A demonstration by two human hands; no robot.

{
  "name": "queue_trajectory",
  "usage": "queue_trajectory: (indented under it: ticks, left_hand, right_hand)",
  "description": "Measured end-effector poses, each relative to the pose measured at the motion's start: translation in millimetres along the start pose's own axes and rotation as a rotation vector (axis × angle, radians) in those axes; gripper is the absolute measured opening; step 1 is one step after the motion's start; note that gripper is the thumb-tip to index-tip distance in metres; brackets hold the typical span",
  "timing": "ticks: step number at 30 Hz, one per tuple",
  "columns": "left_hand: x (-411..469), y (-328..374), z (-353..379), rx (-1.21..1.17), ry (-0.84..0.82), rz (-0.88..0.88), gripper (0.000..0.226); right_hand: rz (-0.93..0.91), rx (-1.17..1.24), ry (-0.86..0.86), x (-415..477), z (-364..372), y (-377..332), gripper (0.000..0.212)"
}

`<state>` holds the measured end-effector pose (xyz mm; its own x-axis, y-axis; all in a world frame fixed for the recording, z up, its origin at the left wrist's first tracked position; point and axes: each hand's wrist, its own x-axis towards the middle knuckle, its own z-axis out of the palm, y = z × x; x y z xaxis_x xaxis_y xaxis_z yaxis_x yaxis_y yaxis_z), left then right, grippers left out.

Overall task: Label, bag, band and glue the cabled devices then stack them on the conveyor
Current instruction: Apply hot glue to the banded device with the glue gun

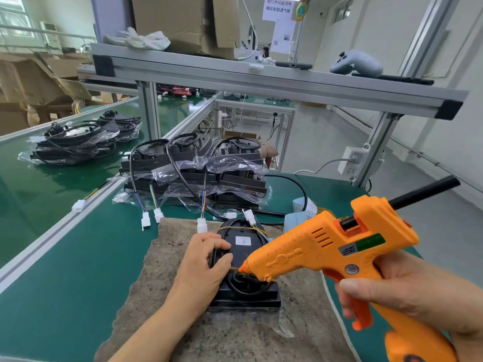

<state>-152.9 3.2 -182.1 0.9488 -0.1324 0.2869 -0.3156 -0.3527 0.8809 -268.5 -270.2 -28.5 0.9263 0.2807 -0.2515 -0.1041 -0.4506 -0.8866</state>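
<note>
At the lower centre of the frame we see a black cabled device (244, 270) lying on a worn brown cloth (235, 333) over the green worktable (78, 270). Our left hand (202, 267) presses down on the device's left edge, fingers curled over it. Our right hand (407, 291) grips an orange hot glue gun (334, 246), whose nozzle touches the coiled cable on the device. Behind, at mid-frame, bagged devices (198, 171) sit stacked; more (78, 142) rest on the green conveyor (31, 184) at left.
</note>
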Motion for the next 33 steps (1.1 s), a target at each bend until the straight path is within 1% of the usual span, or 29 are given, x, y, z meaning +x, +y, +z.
queue_trajectory:
  ticks: [3, 9, 17, 26, 33]
  left_hand:
    - [0.0, 0.7, -0.3, 0.004, 0.000, 0.002, 0.016]
    - [-0.5, 1.6, -0.2, -0.005, 0.001, 0.001, 0.017]
    - [-0.9, 2.5, -0.1, -0.002, 0.004, 0.005, 0.016]
    - [-0.9, 0.3, 0.3, -0.007, 0.000, -0.005, 0.016]
    - [0.0, -0.1, 0.6, -0.015, 0.001, -0.009, 0.016]
  right_hand:
    - [0.005, 0.012, 0.011, 0.6, -0.3, 0.5, 0.027]
    - [0.004, 0.018, 0.012, 0.8, -1.6, 3.0, 0.034]
    - [0.022, 0.014, 0.010, -0.7, -2.0, 2.4, 0.029]
    - [0.021, 0.001, 0.013, -1.1, -3.3, 4.3, 0.040]
    - [0.019, 0.015, 0.001, -6.4, -4.7, 3.7, 0.035]
